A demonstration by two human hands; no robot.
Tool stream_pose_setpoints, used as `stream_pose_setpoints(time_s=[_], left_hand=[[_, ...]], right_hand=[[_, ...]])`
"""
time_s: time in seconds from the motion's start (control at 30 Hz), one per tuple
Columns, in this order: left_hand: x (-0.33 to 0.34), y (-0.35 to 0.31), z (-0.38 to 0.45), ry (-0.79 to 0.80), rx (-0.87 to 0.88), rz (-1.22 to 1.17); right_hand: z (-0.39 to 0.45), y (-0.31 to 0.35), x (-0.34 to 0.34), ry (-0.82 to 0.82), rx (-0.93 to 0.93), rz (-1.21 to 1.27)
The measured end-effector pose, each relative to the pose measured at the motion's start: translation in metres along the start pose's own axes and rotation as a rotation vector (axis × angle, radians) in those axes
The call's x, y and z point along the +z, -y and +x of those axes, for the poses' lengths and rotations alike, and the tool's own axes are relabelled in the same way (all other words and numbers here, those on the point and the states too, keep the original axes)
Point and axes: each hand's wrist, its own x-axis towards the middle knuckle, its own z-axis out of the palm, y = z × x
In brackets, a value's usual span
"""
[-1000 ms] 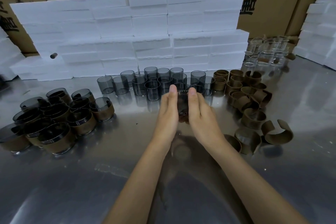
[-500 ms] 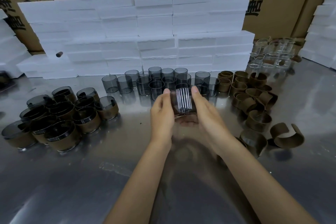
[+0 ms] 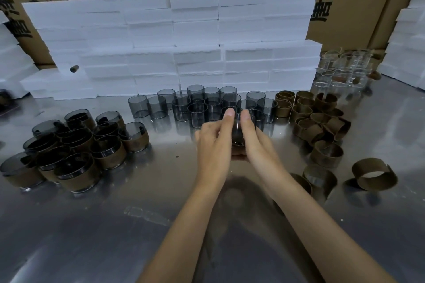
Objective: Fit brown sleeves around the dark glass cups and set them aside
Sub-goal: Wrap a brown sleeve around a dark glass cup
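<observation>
So we're mid-batch here. Our left hand [image 3: 213,145] and right hand [image 3: 257,142] hold one dark glass cup [image 3: 238,132] between them, just above the bench [image 3: 161,225], center of the scene; fingers [image 3: 228,114] of both hands curl round its sides. Whether a brown sleeve is already on this cup we can't tell, it's blurred and mostly covered.

Done so far: a cluster of sleeved cups [image 3: 69,151] sits at the left, packed touching each other, about a dozen.

Left to do: a group of bare dark cups [image 3: 202,104] stands just beyond the hands, in front of the white foam blocks [image 3: 172,48], roughly fifteen or more. Loose brown sleeves [image 3: 322,126] are piled at the right, some upright, a few open-ended ones nearer us.

We judge the task under halfway. Clear glass cups [image 3: 342,69] at far right look unrelated.
</observation>
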Motion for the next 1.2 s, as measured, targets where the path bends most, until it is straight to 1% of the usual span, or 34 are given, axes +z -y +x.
stream_pose_setpoints(time_s=[0.1,0.17,0.33,0.47,0.53,0.63,0.67,0.77,0.83,0.97,1.1,1.2], left_hand=[[0.001,0.003,0.001,0.009,-0.061,-0.071],[0.0,0.009,0.004,-0.019,-0.089,-0.114],[-0.004,0.016,0.011,-0.144,-0.065,-0.059],[-0.007,0.013,0.01,-0.172,-0.076,-0.08],[-0.007,0.008,0.007,-0.119,-0.099,-0.128],[-0.005,0.002,0.001,0.03,-0.124,-0.182],[-0.005,0.001,-0.001,0.058,-0.121,-0.174],[-0.005,0.0,0.0,0.059,-0.113,-0.151],[-0.003,0.001,0.001,0.047,-0.123,-0.115],[-0.002,0.003,0.001,0.006,-0.096,0.02],[-0.002,0.01,0.004,0.041,-0.064,0.001],[-0.003,0.014,0.006,0.042,-0.042,-0.014]], right_hand=[[0.002,-0.001,0.001,0.01,0.045,-0.026],[0.004,-0.002,-0.001,0.003,0.071,-0.041],[0.007,-0.005,-0.004,-0.025,0.052,-0.043],[0.006,-0.004,-0.005,0.006,0.044,0.001],[0.004,-0.002,-0.006,0.066,0.071,0.014],[0.002,-0.003,-0.002,0.167,0.149,0.079],[0.002,-0.002,-0.001,0.188,0.163,0.105],[0.001,0.002,0.001,0.217,0.137,0.142],[0.001,0.003,0.0,0.202,0.136,0.149],[0.002,0.003,-0.002,0.155,0.122,0.082],[0.004,0.004,-0.002,0.072,0.193,0.177],[0.007,0.003,-0.007,0.005,0.168,0.253]])
